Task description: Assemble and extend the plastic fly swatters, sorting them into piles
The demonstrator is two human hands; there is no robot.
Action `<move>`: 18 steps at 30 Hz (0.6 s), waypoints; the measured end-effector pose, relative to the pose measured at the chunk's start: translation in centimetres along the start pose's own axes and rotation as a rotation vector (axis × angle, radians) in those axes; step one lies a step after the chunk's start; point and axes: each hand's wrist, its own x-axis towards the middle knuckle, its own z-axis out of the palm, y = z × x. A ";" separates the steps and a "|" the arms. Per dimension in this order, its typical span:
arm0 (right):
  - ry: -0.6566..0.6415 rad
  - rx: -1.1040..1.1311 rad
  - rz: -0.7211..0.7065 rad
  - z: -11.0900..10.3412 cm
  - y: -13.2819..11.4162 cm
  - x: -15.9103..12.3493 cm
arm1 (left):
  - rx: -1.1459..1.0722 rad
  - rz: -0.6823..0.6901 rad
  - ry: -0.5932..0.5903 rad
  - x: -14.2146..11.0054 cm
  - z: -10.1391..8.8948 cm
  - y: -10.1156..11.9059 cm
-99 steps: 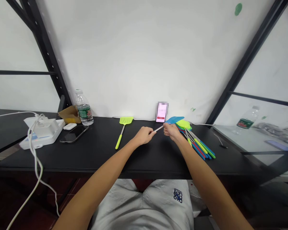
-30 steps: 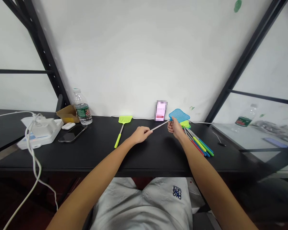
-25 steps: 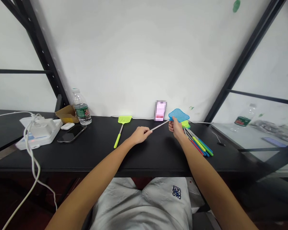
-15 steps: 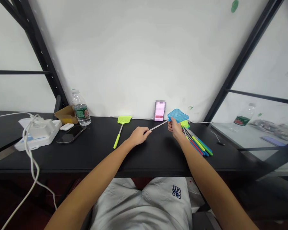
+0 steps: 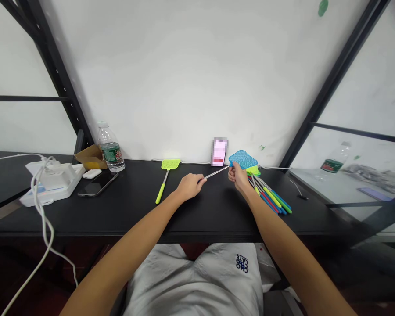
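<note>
Blue flyswatter (image 5: 242, 159) gripped by right hand (image 5: 237, 177), fingers hiding neck; left hand (image 5: 190, 186) hold unclear.

Your blue fly swatter (image 5: 242, 159) has a fine grid mesh and a silver shaft (image 5: 215, 172). To its left lies a lime-green swatter (image 5: 170, 164), and on your right the bundled swatter handles (image 5: 270, 198) show blue, red and lime against the black table (image 5: 134, 215).

Light: bright, even across the wall (image 5: 184, 79), no hard glare.
Shadows: soft and dim on the desk (image 5: 125, 210), darkest below the right hand (image 5: 238, 177).
Edges: shelf posts (image 5: 57, 83) bow and lean (wide-lens stretch).
Blur: phone screen (image 5: 219, 152) pixelated.
</note>
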 end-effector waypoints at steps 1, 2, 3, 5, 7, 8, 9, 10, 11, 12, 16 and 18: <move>-0.005 -0.002 -0.001 0.0 0.0 0.0 | -0.003 -0.001 -0.001 0.0 0.0 0.0; -0.010 -0.002 0.000 0.0 0.0 0.0 | -0.004 -0.001 -0.002 0.0 0.0 0.0; -0.016 -0.003 0.003 0.0 0.0 -0.1 | -0.003 0.000 -0.002 0.0 0.0 0.0; -0.029 -0.002 0.013 0.0 -0.1 -0.1 | -0.004 0.005 0.001 0.0 0.1 -0.1; -0.043 0.000 0.021 0.0 -0.1 -0.1 | -0.017 0.017 0.006 0.1 0.3 -0.2; -0.048 0.000 0.021 0.0 -0.1 -0.1 | -0.026 0.023 0.008 0.1 0.4 -0.3; -0.054 -0.001 0.022 0.0 -0.1 -0.1 | -0.036 0.027 0.009 0.1 0.4 -0.4; -0.061 -0.003 0.022 0.0 -0.1 -0.1 | -0.046 0.030 0.008 0.1 0.5 -0.4; -0.066 -0.006 0.021 0.0 -0.1 -0.2 | -0.055 0.032 0.006 0.1 0.5 -0.4; -0.068 -0.010 0.019 0.0 -0.1 -0.2 | -0.062 0.034 0.006 0.1 0.6 -0.4; -0.028 -0.031 0.003 0.1 -0.1 -0.2 | -0.057 0.026 0.011 0.1 0.7 -0.3; -0.010 -0.033 -0.004 0.1 0.0 -0.2 | -0.044 0.020 0.012 0.1 0.7 -0.2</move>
